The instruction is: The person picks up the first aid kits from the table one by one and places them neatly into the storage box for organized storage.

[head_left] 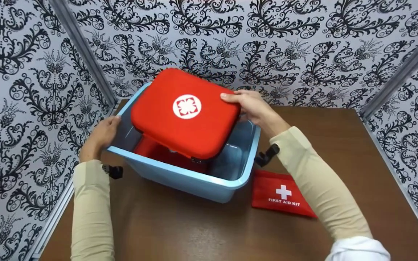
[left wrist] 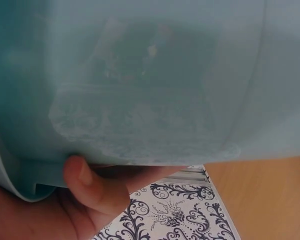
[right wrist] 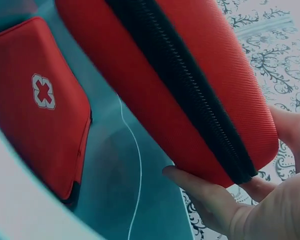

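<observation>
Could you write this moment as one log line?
left hand: grips blue bin; right hand: holds red case over bin; second red case: inside bin; red pouch: on table

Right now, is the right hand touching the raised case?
Touching: right wrist view shows the right hand gripping the raised red case at one end.

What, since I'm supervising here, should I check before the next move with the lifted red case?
1. Right hand grips red case: ok, thumb on top.
2. Left hand holds blue bin: ok, at its left rim.
3. Zipper closed: ok along the stretch shown.
4. Case free of the bin's rim: cannot tell; they overlap in the head view.
5. Bin otherwise empty: not ok; a second case lies inside.
6. Table just right of the bin unobstructed: not ok; red pouch lies there.
</observation>
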A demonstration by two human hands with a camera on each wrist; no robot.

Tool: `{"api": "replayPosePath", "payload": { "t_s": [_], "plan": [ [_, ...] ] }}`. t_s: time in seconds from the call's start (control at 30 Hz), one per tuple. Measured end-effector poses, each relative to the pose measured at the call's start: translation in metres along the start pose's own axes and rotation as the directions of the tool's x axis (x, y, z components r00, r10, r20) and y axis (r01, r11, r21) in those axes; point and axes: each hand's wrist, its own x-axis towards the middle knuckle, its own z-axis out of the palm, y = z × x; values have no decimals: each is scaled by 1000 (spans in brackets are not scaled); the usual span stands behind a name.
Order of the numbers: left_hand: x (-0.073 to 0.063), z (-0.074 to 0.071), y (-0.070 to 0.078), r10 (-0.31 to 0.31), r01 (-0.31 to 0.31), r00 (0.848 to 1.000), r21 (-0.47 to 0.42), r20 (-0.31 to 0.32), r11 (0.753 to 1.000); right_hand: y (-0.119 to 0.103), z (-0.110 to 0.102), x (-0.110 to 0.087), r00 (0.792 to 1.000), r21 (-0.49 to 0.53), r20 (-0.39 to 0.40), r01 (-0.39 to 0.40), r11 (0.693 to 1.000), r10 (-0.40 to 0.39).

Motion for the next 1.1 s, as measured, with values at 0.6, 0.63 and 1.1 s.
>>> {"api": "replayPosePath", "payload": {
  "t_s": [0.6,0.63,1.1],
  "plan": [
    [2,0,3,-15,15,1000,13,23,1000,9,39,33,995,-139,-23,-102,985,100],
    [2,1,2,-15,14,1000,14,23,1000,10,40,34,994,-147,-16,-108,983,107],
    [1,0,2,-16,16,1000,19,17,1000,22,62,47,983,-190,33,-170,967,179]
  ]
}}
